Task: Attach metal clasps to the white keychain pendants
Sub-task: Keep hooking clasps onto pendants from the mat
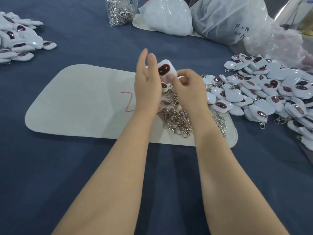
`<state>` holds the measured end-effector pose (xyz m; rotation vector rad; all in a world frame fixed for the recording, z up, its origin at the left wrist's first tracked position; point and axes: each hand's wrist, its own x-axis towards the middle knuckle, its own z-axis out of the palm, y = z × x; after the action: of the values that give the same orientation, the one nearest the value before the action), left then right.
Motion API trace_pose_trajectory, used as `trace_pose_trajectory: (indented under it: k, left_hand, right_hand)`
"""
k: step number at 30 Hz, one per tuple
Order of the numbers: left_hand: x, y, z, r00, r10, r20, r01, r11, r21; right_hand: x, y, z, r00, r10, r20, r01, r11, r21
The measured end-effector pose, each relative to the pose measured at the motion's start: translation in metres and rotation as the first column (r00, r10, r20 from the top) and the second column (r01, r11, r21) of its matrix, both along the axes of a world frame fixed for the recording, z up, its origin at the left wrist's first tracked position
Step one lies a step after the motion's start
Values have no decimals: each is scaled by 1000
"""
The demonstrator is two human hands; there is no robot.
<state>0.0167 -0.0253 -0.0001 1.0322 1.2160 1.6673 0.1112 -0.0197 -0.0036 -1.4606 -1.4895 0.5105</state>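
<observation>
- My right hand (186, 85) has its fingers curled, pinching the lower corner of a pendant (164, 69) held up over the mat (76, 102). My left hand (147, 82) stands beside it, fingers straight, not curled round anything.
- Risk: a corner pinch is thin, so the glossy pendant could twist out and drop among the clasps (177, 119) below.
- Risk: those clasps lie tangled, so lifting one may drag others off the mat.
- Whether my right fingers already hold a clasp is hidden, so I could take it for hooked when it isn't.
- Containers: a clear bag (118, 12) at the back holds more clasps. Two milky bags (167, 17) beside it are full of something pale.
- Loose pendants lie in a right pile (271, 92) and a left pile (18, 39), in no container.
</observation>
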Motion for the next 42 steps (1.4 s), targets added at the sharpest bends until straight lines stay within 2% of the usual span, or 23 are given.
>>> trace_pose_trajectory:
  k: [1,2,3,5,6,7,8,9,10,11,12,13,16,18,20,25,28,32,35,36,38,40,42]
  left_hand:
    - [-1,1,1,999,-11,54,13,1000,-29]
    - [-2,1,2,995,-17,101,23,998,-60]
    - [-2,1,3,990,-12,139,25,996,-90]
    - [-4,0,5,980,33,197,-6,991,-135]
    - [-4,1,5,974,58,219,-25,988,-150]
    - [-5,1,5,969,75,235,-37,986,-163]
    - [-5,2,5,966,85,244,-42,984,-174]
    - [-5,2,5,965,90,247,-45,982,-182]
    - [-5,2,4,966,93,241,-47,981,-187]
    - [-5,3,3,970,92,225,-50,981,-188]
    - [-5,2,2,976,89,201,-52,982,-184]
    - [-5,2,0,981,85,173,-54,983,-177]
    - [-5,3,-4,992,81,96,-65,985,-158]
    - [-5,4,-5,996,74,58,-65,987,-144]
    - [-5,4,-5,997,64,31,-59,989,-139]
    - [-1,6,-4,1000,22,12,-19,988,-154]
    - [2,4,-3,998,-58,10,58,985,-163]
    - [2,4,-6,996,-77,-46,68,982,-177]
    - [-3,4,-6,996,-25,89,41,981,-188]
    - [-4,4,-5,993,-4,114,27,981,-193]
    - [-5,4,-4,989,36,144,-6,979,-206]
    - [-6,5,-3,986,79,145,-44,973,-228]
    - [-8,5,-2,983,108,146,-70,968,-242]
  right_hand:
    - [4,0,0,994,-70,-79,69,998,-6]
    - [8,0,2,959,-144,-245,148,989,-3]
    - [12,1,6,858,-195,-476,222,975,1]
    - [25,2,14,504,-147,-851,283,959,2]
    - [31,2,15,393,-133,-910,290,957,-15]
    - [34,2,15,393,-166,-904,287,956,-51]
    - [35,1,13,465,-218,-858,288,954,-87]
    - [33,1,11,610,-284,-740,308,945,-109]
    - [31,1,7,790,-347,-506,337,935,-115]
    - [29,1,1,911,-357,-204,343,934,-103]
    - [27,1,-4,942,-331,64,336,938,-92]
    - [23,1,-8,924,-295,244,325,941,-91]
    - [17,1,-13,842,-237,484,329,938,-112]
    - [16,2,-15,812,-226,539,329,939,-102]
    - [16,2,-14,840,-253,480,323,944,-69]
    - [15,0,-2,941,-337,-27,338,938,79]
    - [2,-5,2,969,-199,-147,222,961,164]
    - [-14,-9,1,997,49,-53,-44,995,95]
    - [-10,-8,6,992,66,-106,-58,995,76]
    - [-6,-8,7,997,47,-58,-44,998,45]
    - [2,-6,8,972,36,231,-15,996,-90]
    - [3,-6,6,862,137,488,2,962,-274]
    - [-1,-8,4,799,224,558,12,922,-387]
